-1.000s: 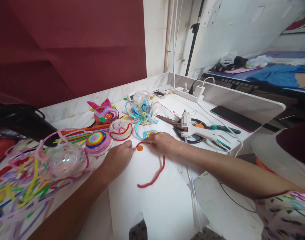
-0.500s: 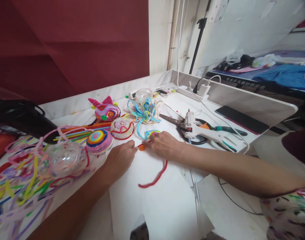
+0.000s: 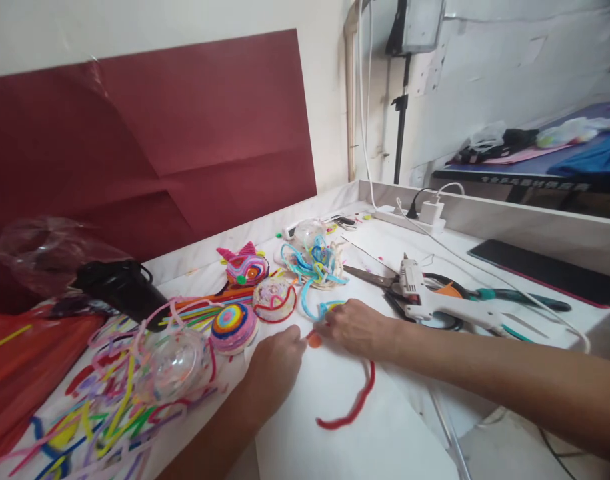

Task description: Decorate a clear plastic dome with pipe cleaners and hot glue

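Both hands meet over a white sheet of paper (image 3: 305, 447). My left hand (image 3: 277, 360) is closed in a pinch on one end of a red pipe cleaner (image 3: 359, 405). My right hand (image 3: 352, 328) grips the same pipe cleaner a short way along, and its loose tail curves down onto the paper. Just below the short stretch between the hands is a small orange disc (image 3: 315, 341). Left of my left hand sits a dome coiled in coloured rings (image 3: 233, 328). Behind it is a pale dome edged with a red strand (image 3: 273, 300). My fingertips are partly hidden.
A white glue gun (image 3: 419, 293) lies over scissors (image 3: 372, 276) and pliers (image 3: 519, 299) at right, near a phone (image 3: 545, 270). Loose pipe cleaners and a clear plastic dome (image 3: 175, 363) cover the left. Farther back are a pink-eared piece (image 3: 247, 267) and a blue tangle (image 3: 317, 260).
The view has tilted up and swung left, so everything sits lower and farther right. Both hands keep their hold on the red pipe cleaner, with little other movement.
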### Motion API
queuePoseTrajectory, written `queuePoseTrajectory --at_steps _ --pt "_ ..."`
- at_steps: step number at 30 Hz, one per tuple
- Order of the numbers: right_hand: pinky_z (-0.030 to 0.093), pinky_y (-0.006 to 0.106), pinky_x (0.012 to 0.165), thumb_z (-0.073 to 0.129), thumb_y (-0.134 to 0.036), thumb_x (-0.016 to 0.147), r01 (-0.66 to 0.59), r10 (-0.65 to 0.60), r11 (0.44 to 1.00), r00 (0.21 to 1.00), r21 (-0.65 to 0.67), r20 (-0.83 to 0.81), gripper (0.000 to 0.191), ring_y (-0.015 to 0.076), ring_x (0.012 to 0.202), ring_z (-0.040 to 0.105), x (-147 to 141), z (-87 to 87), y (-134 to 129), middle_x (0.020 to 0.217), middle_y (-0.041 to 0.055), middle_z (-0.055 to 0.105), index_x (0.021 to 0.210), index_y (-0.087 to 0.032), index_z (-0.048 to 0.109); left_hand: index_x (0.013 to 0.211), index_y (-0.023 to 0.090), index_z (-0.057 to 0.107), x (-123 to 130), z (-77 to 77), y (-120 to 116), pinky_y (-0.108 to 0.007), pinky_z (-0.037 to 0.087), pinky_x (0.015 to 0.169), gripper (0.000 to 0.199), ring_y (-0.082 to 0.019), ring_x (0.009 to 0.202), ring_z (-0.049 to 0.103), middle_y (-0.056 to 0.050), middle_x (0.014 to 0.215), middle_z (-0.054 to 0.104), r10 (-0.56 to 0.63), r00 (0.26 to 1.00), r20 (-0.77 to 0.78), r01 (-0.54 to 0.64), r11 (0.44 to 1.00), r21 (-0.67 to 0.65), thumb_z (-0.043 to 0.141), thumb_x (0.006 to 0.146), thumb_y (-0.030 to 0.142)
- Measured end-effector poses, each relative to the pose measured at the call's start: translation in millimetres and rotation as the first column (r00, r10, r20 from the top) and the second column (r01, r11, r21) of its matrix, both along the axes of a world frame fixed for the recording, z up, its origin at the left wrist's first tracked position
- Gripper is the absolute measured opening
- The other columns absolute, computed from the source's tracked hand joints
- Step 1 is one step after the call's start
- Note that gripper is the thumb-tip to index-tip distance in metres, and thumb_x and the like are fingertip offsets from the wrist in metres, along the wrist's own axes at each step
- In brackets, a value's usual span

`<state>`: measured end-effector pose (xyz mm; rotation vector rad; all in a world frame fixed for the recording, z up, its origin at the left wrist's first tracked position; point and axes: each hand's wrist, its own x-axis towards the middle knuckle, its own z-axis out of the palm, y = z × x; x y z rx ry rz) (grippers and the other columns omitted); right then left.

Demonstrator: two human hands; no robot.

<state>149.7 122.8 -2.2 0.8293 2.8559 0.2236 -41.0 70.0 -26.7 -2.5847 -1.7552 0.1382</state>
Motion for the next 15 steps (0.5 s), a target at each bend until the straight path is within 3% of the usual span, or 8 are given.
queuePoseTrajectory --at_steps 9,15 --pt "0.039 0.03 0.056 0.042 -0.009 0.094 -0.026 0.032 0.998 0.994 0.059 -0.106 0.026 0.0225 0.081 0.068 0.1 -21.2 0.3 0.089 0.0099 0.071 0.109 -0.013 0.062 0.081 0.02 0.051 5.2 11.8 -3.5 -0.028 0.029 0.056 0.024 -0.012 0.065 0.053 0.0 0.081 0.058 0.054 0.998 -0.046 -0.056 0.997 -0.059 0.033 0.096 0.016" --pt "0.039 0.027 0.057 0.043 -0.014 0.095 0.091 -0.097 0.994 0.99 -0.061 -0.102 0.029 0.0217 0.084 0.068 3.0 -12.5 3.3 0.093 0.01 0.072 0.114 -0.019 0.064 0.087 0.018 0.056 5.6 13.2 -1.8 -0.027 0.033 0.059 0.027 -0.013 0.07 0.056 -0.002 0.086 0.06 0.006 0.996 -0.086 -0.012 0.998 -0.066 0.031 0.097 0.017"
